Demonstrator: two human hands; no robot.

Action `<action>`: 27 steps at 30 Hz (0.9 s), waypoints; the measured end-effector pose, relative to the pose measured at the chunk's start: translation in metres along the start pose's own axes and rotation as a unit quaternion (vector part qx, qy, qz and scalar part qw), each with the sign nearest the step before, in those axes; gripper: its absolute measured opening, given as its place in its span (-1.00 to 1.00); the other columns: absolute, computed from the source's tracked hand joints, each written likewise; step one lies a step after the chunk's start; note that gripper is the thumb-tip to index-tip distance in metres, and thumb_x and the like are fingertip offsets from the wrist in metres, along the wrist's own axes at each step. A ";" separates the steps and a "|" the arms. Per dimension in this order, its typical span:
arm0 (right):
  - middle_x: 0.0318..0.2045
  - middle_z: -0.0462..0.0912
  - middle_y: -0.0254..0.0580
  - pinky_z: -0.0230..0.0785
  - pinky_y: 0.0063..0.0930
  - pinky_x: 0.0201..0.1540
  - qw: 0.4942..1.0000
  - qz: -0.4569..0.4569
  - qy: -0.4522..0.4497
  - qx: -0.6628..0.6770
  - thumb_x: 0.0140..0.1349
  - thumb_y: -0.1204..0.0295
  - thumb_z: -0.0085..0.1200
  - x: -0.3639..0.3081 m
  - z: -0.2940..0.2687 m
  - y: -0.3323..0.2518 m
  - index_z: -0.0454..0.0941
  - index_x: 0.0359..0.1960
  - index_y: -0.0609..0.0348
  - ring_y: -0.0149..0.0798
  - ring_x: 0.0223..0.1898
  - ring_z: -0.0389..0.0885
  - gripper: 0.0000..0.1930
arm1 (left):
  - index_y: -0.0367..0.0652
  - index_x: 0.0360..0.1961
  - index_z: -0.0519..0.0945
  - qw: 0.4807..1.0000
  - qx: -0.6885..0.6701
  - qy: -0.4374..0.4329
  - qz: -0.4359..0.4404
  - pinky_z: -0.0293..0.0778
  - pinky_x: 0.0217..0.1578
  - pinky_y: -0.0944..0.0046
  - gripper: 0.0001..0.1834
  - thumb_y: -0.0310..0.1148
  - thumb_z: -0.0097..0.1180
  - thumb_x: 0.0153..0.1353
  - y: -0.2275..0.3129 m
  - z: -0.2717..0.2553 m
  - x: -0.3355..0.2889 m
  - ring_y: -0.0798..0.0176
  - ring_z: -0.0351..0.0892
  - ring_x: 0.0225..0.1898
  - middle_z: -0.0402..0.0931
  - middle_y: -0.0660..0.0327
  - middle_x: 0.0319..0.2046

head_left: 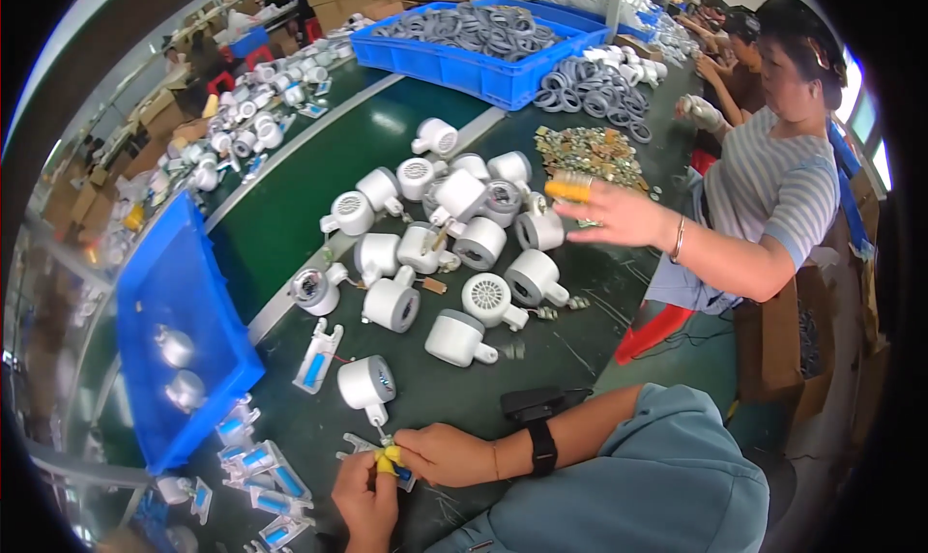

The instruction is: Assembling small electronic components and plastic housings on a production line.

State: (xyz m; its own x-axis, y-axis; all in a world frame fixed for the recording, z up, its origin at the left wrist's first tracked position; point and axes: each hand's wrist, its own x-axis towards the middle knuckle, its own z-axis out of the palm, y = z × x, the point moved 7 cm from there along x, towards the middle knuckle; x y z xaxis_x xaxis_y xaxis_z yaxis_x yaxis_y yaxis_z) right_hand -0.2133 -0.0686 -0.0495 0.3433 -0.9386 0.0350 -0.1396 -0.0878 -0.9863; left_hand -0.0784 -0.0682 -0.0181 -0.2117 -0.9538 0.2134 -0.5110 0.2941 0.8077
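Observation:
My left hand [365, 503] and my right hand [447, 455] meet at the near edge of the bench. Their fingertips pinch together, with yellow coverings showing on them. What lies between the fingers is too small and hidden to make out. Partly under them is a white plastic bracket [356, 444] with a bit of blue showing. Just beyond, a white round housing [365, 383] lies on its side, its stem pointing at my fingertips. To its left rests another white bracket holding a blue cylinder [315, 367], with a thin red wire. A dark band circles my right wrist.
Many white housings [454, 338] cover the middle of the green bench. A tilted blue tray [184, 311] stands left, above several brackets [275, 480]. Grey rings fill a blue crate [435, 65] at the back. A co-worker's hand [619, 213] reaches in from the right near small metal parts [590, 157].

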 end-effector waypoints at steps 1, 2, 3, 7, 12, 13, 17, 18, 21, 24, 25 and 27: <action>-0.64 0.55 -0.16 0.39 -0.33 -0.57 1.000 -0.008 -0.009 0.002 0.37 0.42 -0.17 -0.001 0.002 -0.001 0.30 -0.37 0.22 -0.19 -0.65 0.58 -0.84 | -0.32 -0.32 0.57 1.000 0.024 -0.005 0.005 0.44 -0.46 0.33 -0.83 -0.62 0.12 0.00 0.005 -0.001 -0.001 0.22 0.54 -0.49 0.52 0.10 -0.43; -0.63 0.56 -0.12 0.39 -0.28 -0.55 0.999 -0.014 0.009 -0.032 0.36 0.42 -0.15 -0.002 0.000 -0.002 0.30 -0.37 0.23 -0.13 -0.62 0.58 -0.84 | -0.32 -0.31 0.58 1.000 0.012 -0.006 -0.001 0.46 -0.45 0.33 -0.83 -0.61 0.11 0.00 0.004 0.000 -0.002 0.21 0.56 -0.48 0.53 0.08 -0.42; -0.62 0.56 -0.08 0.39 -0.23 -0.53 0.997 -0.018 0.027 -0.066 0.35 0.42 -0.12 -0.003 -0.001 -0.003 0.30 -0.36 0.24 -0.06 -0.60 0.59 -0.84 | -0.33 -0.30 0.58 1.000 0.021 -0.016 0.006 0.48 -0.45 0.32 -0.82 -0.62 0.11 0.00 0.008 0.000 -0.001 0.20 0.57 -0.49 0.54 0.07 -0.41; -0.60 0.51 0.14 0.32 0.04 -0.46 0.990 -0.058 0.067 -0.113 0.30 0.42 -0.07 -0.004 -0.006 -0.016 0.33 -0.39 0.26 0.23 -0.50 0.52 -0.83 | -0.34 -0.30 0.57 1.000 0.005 -0.004 0.011 0.49 -0.48 0.35 -0.83 -0.64 0.10 0.02 0.012 0.001 -0.001 0.21 0.57 -0.51 0.54 0.07 -0.40; -0.61 0.50 0.13 0.32 0.05 -0.47 0.988 -0.066 0.054 -0.132 0.28 0.45 -0.06 -0.002 -0.005 -0.017 0.32 -0.38 0.26 0.22 -0.51 0.52 -0.86 | -0.35 -0.30 0.55 0.998 0.005 0.013 0.057 0.45 -0.52 0.37 -0.82 -0.67 0.09 0.01 0.020 0.001 -0.001 0.26 0.54 -0.52 0.52 0.08 -0.40; -0.61 0.50 0.13 0.32 0.05 -0.47 0.988 -0.067 0.051 -0.131 0.28 0.45 -0.06 -0.003 -0.005 -0.017 0.32 -0.38 0.26 0.22 -0.51 0.52 -0.86 | -0.35 -0.29 0.54 0.998 0.011 -0.001 0.061 0.47 -0.51 0.32 -0.81 -0.66 0.11 0.00 0.022 0.002 -0.002 0.20 0.55 -0.52 0.54 0.05 -0.38; -0.60 0.51 0.12 0.32 0.03 -0.46 0.990 -0.061 0.047 -0.115 0.28 0.46 -0.07 -0.004 -0.006 -0.018 0.30 -0.37 0.27 0.21 -0.50 0.52 -0.87 | -0.35 -0.29 0.53 0.996 0.004 0.011 0.090 0.45 -0.52 0.36 -0.82 -0.67 0.10 0.02 0.021 0.002 -0.001 0.24 0.54 -0.52 0.53 0.06 -0.39; -0.59 0.51 0.12 0.32 0.03 -0.46 0.990 -0.062 0.045 -0.119 0.28 0.46 -0.07 -0.005 -0.005 -0.018 0.30 -0.36 0.27 0.21 -0.49 0.52 -0.87 | -0.35 -0.29 0.53 0.996 0.005 0.016 0.087 0.45 -0.52 0.36 -0.82 -0.67 0.10 0.02 0.022 0.002 -0.003 0.24 0.54 -0.52 0.53 0.06 -0.39; -0.63 0.53 -0.05 0.39 -0.21 -0.51 0.990 -0.069 0.044 -0.116 0.31 0.50 -0.12 -0.008 -0.005 -0.017 0.26 -0.42 0.23 -0.02 -0.58 0.58 -0.86 | -0.36 -0.28 0.55 0.997 -0.039 0.004 0.062 0.42 -0.51 0.43 -0.81 -0.71 0.05 0.04 0.019 0.002 -0.006 0.37 0.51 -0.51 0.51 0.13 -0.39; -0.62 0.54 -0.10 0.41 -0.32 -0.52 0.999 -0.011 0.015 -0.042 0.33 0.49 -0.14 -0.008 -0.002 -0.011 0.27 -0.39 0.23 -0.18 -0.59 0.61 -0.87 | -0.38 -0.21 0.55 0.988 -0.140 -0.050 -0.033 0.45 -0.43 0.47 -0.79 -0.72 -0.06 0.14 -0.001 0.007 -0.007 0.42 0.53 -0.44 0.49 0.17 -0.28; -0.62 0.54 -0.10 0.41 -0.32 -0.52 0.999 -0.009 0.009 -0.040 0.33 0.49 -0.14 -0.008 -0.002 -0.013 0.27 -0.39 0.23 -0.18 -0.59 0.61 -0.87 | -0.38 -0.21 0.55 0.988 -0.140 -0.046 -0.038 0.45 -0.43 0.47 -0.79 -0.72 -0.06 0.14 -0.002 0.004 -0.005 0.42 0.53 -0.44 0.49 0.17 -0.28; -0.58 0.50 0.11 0.34 -0.03 -0.44 0.999 -0.024 -0.014 -0.030 0.28 0.45 -0.05 -0.006 -0.003 -0.022 0.28 -0.35 0.27 0.20 -0.48 0.53 -0.85 | -0.35 -0.17 0.56 0.988 -0.137 -0.050 -0.058 0.47 -0.45 0.45 -0.77 -0.69 0.04 0.11 -0.007 0.001 -0.001 0.39 0.55 -0.46 0.52 0.17 -0.35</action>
State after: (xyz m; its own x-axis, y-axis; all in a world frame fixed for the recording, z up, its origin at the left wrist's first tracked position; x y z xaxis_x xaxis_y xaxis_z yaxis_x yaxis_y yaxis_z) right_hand -0.2149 -0.0622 -0.0279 0.3763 -0.9233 0.0771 -0.1780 -0.1537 -0.9720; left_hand -0.0756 -0.0692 -0.0241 -0.2541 -0.9649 0.0664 -0.2941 0.1425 0.9451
